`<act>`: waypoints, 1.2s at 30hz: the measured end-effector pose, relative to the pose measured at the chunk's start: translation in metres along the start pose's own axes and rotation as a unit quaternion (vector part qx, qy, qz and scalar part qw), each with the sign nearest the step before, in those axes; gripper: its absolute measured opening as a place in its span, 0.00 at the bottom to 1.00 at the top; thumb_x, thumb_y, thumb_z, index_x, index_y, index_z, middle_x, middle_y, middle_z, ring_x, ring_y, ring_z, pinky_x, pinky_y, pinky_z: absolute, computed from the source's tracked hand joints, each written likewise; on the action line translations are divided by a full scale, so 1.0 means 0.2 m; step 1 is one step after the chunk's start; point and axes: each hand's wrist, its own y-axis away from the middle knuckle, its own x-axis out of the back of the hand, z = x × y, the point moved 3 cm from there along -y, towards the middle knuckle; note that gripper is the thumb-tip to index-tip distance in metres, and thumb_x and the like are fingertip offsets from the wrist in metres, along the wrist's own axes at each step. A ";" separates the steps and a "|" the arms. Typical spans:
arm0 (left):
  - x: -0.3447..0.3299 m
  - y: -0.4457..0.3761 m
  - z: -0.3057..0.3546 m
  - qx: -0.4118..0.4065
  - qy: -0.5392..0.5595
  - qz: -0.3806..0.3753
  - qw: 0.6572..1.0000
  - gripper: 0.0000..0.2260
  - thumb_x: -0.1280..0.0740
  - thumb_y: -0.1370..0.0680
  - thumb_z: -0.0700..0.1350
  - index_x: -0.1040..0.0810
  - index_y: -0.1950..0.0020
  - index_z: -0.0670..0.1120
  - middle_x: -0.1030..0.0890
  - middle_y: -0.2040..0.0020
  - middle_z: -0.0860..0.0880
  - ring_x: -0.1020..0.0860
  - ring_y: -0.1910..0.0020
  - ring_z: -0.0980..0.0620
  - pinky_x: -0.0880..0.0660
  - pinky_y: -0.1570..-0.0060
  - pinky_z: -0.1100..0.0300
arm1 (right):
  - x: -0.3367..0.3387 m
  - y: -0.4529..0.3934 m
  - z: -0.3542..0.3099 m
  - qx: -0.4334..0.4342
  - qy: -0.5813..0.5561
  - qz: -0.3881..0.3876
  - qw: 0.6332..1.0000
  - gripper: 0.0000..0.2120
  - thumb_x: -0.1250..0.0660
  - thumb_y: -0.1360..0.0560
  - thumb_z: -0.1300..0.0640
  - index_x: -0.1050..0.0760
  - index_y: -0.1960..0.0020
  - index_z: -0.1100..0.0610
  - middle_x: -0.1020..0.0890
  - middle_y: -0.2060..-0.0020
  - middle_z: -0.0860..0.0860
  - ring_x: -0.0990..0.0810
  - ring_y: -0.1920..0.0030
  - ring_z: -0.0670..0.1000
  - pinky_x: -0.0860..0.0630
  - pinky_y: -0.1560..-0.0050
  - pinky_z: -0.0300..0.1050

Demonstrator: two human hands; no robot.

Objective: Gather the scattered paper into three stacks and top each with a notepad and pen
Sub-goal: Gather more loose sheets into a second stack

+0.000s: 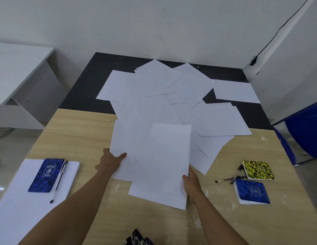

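At the bottom centre, a patterned black-and-white object (139, 238) pokes in. Above it, the left hand (110, 162) and right hand (190, 182) pinch smooth white rectangular sheets (154, 161) by their edges over the pale woodgrain table (79, 131).

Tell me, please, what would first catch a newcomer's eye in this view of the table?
The sprawl of loose white paper sheets fanned across the middle and far side of the table dominates. In front, the left hand and right hand each hold a grip on the edges of a few gathered white sheets. At near left lies a finished white paper stack topped by a blue spiral notepad and a black pen.
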 end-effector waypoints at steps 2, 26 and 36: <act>0.01 -0.03 0.02 -0.012 0.028 -0.015 0.999 0.29 0.27 0.30 0.60 0.27 0.38 0.42 0.21 0.42 0.43 0.23 0.44 0.39 0.29 0.41 0.44 | 0.00 0.00 0.00 0.004 0.005 -0.019 1.000 0.19 0.46 0.22 0.70 0.28 0.34 0.57 0.22 0.47 0.48 0.23 0.44 0.50 0.31 0.46 0.39; 0.00 -0.02 0.07 -0.032 0.185 -0.134 0.973 0.17 0.34 0.27 0.31 0.25 0.39 0.39 0.21 0.45 0.39 0.23 0.56 0.44 0.26 0.59 0.56 | -0.01 -0.03 0.03 -0.038 -0.035 0.030 0.998 0.15 0.44 0.22 0.68 0.30 0.42 0.51 0.21 0.47 0.50 0.23 0.47 0.52 0.28 0.48 0.44; 0.08 0.08 0.04 -0.097 0.182 -0.087 0.975 0.17 0.42 0.24 0.31 0.25 0.36 0.39 0.21 0.42 0.40 0.21 0.49 0.42 0.24 0.47 0.49 | -0.02 0.02 0.03 -0.036 0.006 0.030 0.999 0.15 0.45 0.22 0.67 0.29 0.38 0.58 0.23 0.49 0.50 0.24 0.49 0.51 0.30 0.47 0.43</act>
